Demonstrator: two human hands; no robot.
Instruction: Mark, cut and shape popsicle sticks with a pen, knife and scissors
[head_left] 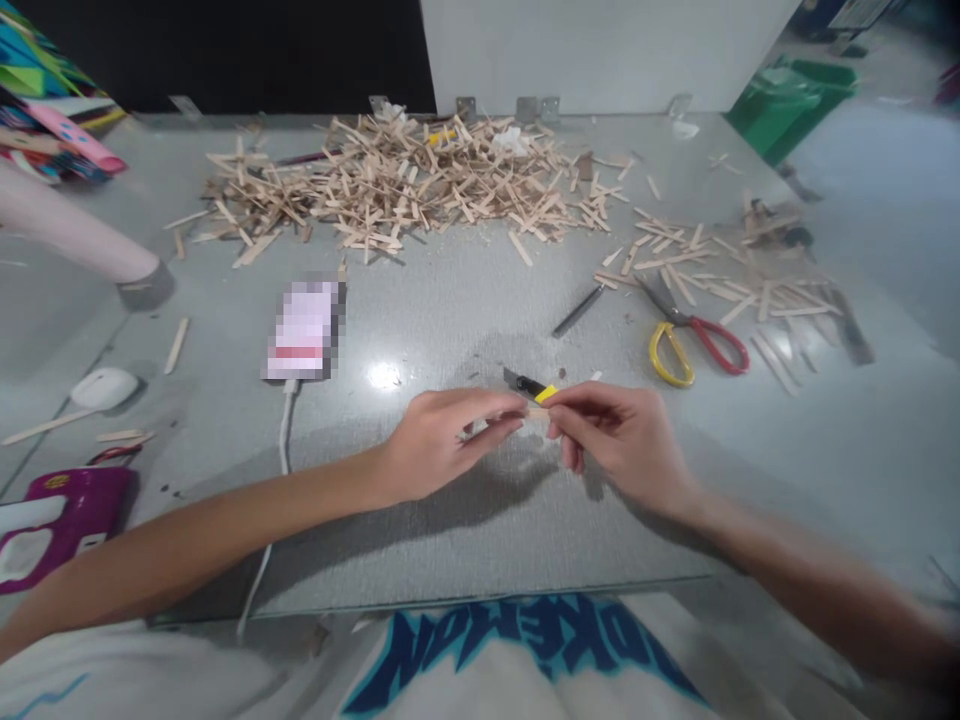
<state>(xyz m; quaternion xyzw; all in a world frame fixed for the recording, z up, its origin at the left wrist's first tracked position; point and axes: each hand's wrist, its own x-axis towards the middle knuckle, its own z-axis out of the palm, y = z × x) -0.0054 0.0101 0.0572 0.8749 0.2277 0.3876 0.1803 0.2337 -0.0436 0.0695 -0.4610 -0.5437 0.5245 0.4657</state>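
Observation:
Between my two hands is a short, flat piece of wooden stick. My left hand pinches its left end between thumb and fingertips. The right end is in the fingers of my right hand. Just behind the fingers shows a black and yellow utility knife, its blade toward the left; my right hand hides its back part, and whether that hand touches it I cannot tell. Beyond lie a slim grey metal tool and scissors with one yellow and one red handle.
A large heap of wooden stick pieces covers the table's back, with more loose sticks at right. A phone with a white cable lies left. Further left are a white case, a purple object and a pale tube.

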